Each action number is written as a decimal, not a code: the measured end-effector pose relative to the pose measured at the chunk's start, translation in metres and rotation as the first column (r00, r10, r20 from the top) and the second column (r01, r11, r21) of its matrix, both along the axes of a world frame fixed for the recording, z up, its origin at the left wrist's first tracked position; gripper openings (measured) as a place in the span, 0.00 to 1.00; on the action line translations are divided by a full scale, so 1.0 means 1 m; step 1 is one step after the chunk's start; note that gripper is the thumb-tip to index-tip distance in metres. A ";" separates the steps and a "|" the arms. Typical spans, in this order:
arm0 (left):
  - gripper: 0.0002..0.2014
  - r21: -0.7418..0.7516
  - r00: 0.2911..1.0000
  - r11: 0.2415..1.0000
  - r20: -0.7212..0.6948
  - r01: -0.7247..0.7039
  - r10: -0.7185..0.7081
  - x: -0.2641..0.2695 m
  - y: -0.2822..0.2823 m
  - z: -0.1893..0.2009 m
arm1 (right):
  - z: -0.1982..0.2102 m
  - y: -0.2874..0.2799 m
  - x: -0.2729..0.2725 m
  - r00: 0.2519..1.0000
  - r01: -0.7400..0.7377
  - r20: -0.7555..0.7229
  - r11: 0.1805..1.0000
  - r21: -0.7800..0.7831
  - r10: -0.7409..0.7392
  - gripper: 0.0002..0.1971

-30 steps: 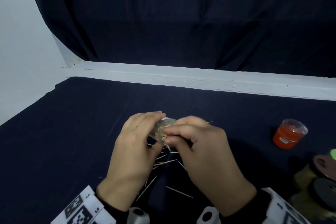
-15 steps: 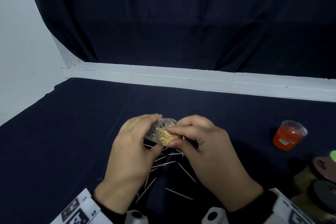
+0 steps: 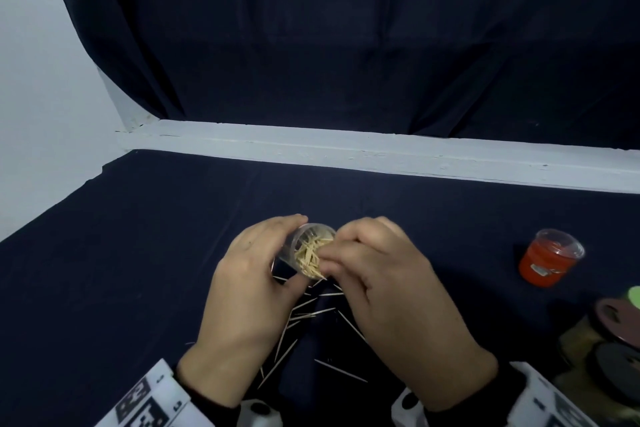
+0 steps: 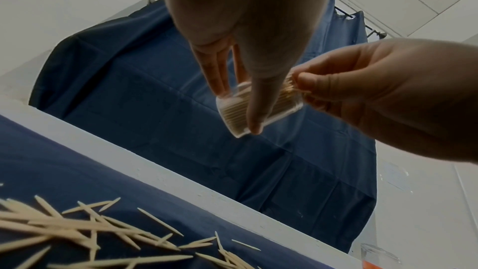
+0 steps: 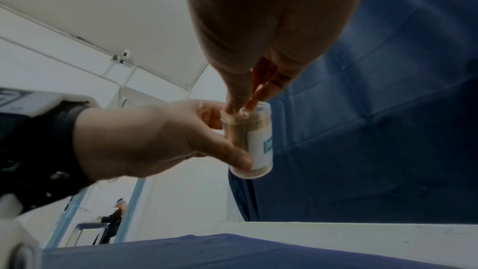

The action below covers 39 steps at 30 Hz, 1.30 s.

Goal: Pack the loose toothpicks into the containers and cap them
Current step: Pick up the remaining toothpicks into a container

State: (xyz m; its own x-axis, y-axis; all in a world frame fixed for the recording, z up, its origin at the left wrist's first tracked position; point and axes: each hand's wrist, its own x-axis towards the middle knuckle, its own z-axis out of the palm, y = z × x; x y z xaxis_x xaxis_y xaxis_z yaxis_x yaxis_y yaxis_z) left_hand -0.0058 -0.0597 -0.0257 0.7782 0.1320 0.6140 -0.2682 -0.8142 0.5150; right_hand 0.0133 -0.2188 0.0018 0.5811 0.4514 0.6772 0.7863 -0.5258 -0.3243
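Note:
My left hand grips a small clear container above the dark cloth, tilted with its mouth towards my right hand. It is packed with toothpicks. My right hand pinches toothpick ends at that mouth with thumb and fingertips. Several loose toothpicks lie scattered on the cloth below and between my hands. From the left wrist the container shows behind my thumb, with the right hand at its rim and loose toothpicks below. From the right wrist the container carries a white label, held by the left hand.
A red container with a clear lid stands at the right. Dark round lids on jars crowd the lower right corner. A white ledge borders the table's far edge. A person stands far off in the background.
The container has tilted so its mouth and the toothpicks inside show more. My right fingers have stayed at the mouth, and a toothpick that stuck out to the right no longer shows.

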 end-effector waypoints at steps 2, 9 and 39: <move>0.29 -0.005 1.000 1.000 -0.004 0.000 0.000 0.000 -0.002 -0.001 | 0.000 0.000 0.000 1.000 0.006 -0.005 1.000 0.015 -0.006 0.07; 0.30 0.038 0.999 0.999 0.050 0.015 -0.017 -0.001 -0.002 0.004 | -0.003 -0.006 0.004 0.999 -0.032 0.014 0.999 0.013 0.032 0.07; 0.29 0.023 0.998 0.999 0.052 -0.033 0.032 0.001 -0.003 0.009 | 0.006 -0.005 0.012 0.965 0.028 -0.261 0.992 0.123 0.005 0.09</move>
